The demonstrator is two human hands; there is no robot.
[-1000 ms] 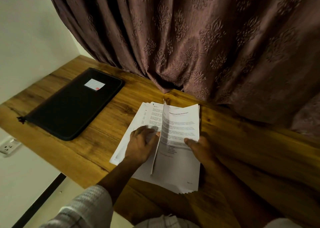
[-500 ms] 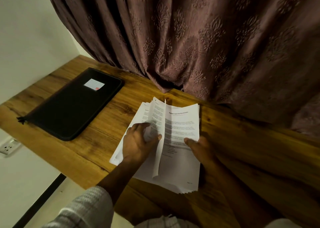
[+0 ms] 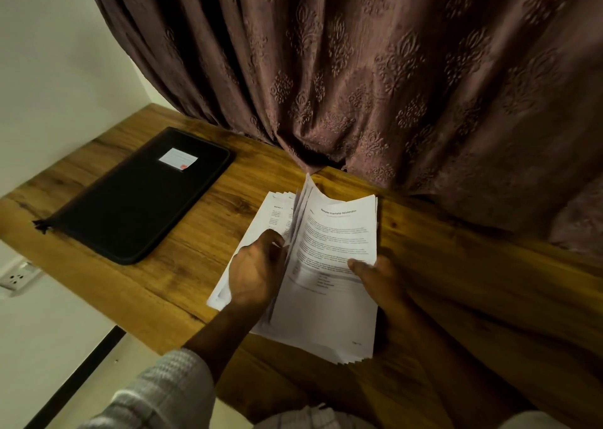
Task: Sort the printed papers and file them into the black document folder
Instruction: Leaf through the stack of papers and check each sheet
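Note:
A stack of printed papers [image 3: 336, 242] lies on the wooden desk [image 3: 195, 249], fanned into a left part and a right part. My left hand [image 3: 257, 272] lies on the left part, fingers curled round the raised edge of several sheets standing up between the two parts. My right hand [image 3: 378, 277] holds the right part at its right edge, thumb pressed on the top page, which carries a printed heading. The black document folder [image 3: 137, 197], zipped shut with a white label, lies flat at the desk's left, apart from both hands.
A brown patterned curtain [image 3: 391, 86] hangs right behind the desk and touches its back edge. A white wall [image 3: 49, 53] is at the left, with a power socket [image 3: 16, 278] below the desk's front edge.
The sheets between the two parts were turned leftward half a second ago; now several stand upright again, more of them bunched at my left fingers. My right hand has stayed put.

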